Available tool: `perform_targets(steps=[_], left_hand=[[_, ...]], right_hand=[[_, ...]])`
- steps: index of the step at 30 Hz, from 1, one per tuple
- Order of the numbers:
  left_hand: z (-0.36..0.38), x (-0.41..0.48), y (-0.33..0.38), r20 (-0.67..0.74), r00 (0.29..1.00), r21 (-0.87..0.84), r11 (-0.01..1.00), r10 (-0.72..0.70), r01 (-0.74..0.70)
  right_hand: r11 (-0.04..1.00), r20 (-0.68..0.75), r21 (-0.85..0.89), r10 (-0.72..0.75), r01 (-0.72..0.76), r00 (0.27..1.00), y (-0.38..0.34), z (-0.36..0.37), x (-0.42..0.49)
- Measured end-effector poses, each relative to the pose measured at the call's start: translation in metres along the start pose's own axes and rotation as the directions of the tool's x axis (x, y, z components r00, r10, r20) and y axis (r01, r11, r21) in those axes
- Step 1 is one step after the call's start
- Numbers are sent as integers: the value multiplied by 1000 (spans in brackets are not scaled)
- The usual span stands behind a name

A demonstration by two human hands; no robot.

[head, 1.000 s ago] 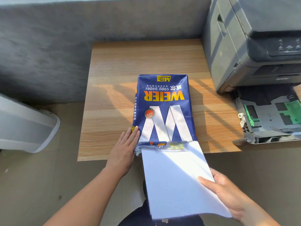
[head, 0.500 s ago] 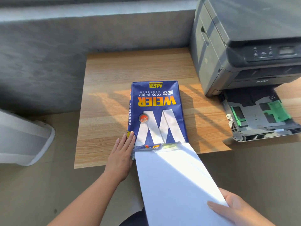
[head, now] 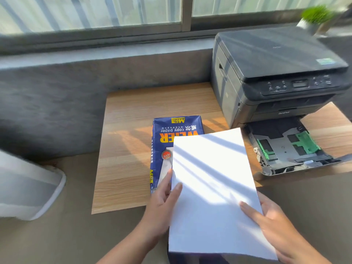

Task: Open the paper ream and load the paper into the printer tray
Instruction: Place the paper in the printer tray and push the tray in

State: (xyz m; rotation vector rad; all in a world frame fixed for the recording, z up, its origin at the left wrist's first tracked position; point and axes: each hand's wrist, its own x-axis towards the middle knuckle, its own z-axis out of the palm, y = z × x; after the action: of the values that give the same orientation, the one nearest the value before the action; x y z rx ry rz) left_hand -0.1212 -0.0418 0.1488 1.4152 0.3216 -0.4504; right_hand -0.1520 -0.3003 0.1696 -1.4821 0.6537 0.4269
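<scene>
A stack of white paper (head: 213,180) is held above the table, out of the wrapper, and covers the right part of the blue paper ream (head: 165,138). My left hand (head: 163,202) grips the stack's left edge with the thumb on top. My right hand (head: 274,223) grips its right edge near the lower corner. The ream lies flat on the wooden table (head: 129,149) with its torn end toward me. To the right stands the dark grey printer (head: 276,73); its paper tray (head: 285,149) is pulled out, with green guides and no paper inside.
A grey concrete ledge (head: 76,77) and a window run behind the table. A white rounded object (head: 28,189) stands on the floor at the left. A small green plant (head: 316,16) sits at the back right beside the printer.
The paper stack has come fully out of the ream wrapper and risen over it. My left hand left the ream and took the stack's left edge. The camera has tilted upward.
</scene>
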Motion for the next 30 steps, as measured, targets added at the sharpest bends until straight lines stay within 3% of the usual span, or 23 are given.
perform_targets(steps=[4,7,11,14,20,23,26,30], left_hand=[[13,3,15,15,998,-52,997,53,-52],[18,10,16,-11,995,12,995,97,-97],[36,18,10,-23,990,102,985,141,-138],[58,27,6,1,991,152,979,137,-135],[150,59,-10,-6,998,207,977,56,-53],[216,82,-17,15,997,289,954,73,-74],[283,106,-17,21,997,353,933,73,-76],[340,136,-17,-61,997,413,911,39,-10]], right_hand=[[997,-22,-46,-57,56,998,-9,-3,10],[994,-25,-43,-100,98,995,-15,-11,17],[990,-12,87,-114,114,993,-22,-25,28],[993,-77,26,-114,116,991,-28,-50,38],[995,-122,-31,-102,99,987,-48,-155,59],[984,-138,-151,-114,93,984,-60,-220,76],[987,-67,-140,-83,73,994,-67,-286,107],[970,-91,-228,-109,86,990,-72,-341,151]])
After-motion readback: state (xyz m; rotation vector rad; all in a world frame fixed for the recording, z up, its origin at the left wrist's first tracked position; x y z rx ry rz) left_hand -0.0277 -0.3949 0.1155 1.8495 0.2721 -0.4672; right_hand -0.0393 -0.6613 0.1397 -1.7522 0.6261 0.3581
